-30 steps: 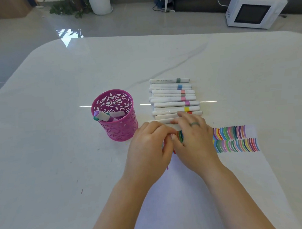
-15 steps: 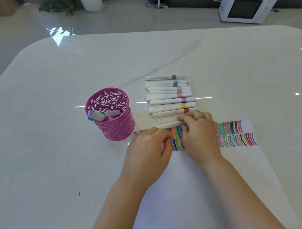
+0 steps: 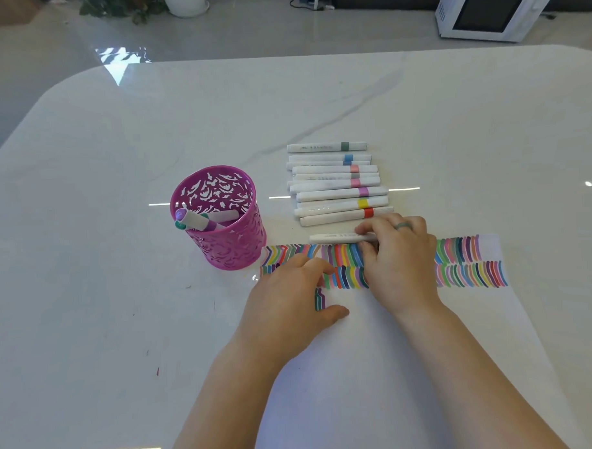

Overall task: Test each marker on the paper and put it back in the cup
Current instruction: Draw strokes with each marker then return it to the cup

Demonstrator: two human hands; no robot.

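Pinches one marker point(image 3: 335, 237) in curled right hand point(image 3: 400, 257) fingers, rests relaxed left hand point(image 3: 290, 301) on paper point(image 3: 393, 372), seemingly early, few in cup point(image 3: 221, 247) leftward of fingers, row point(image 3: 337, 184) beyond fingertips apparently untested.

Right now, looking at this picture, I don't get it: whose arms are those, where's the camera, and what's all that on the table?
No machine: these are a person's bare arms, filmed by a camera worn on their head, looking down. The right hand pinches a white marker at the far edge of the paper. The left hand rests open on that paper, which carries rows of coloured test strokes. A pink cup holds a few markers; more markers lie in a row on the white table.
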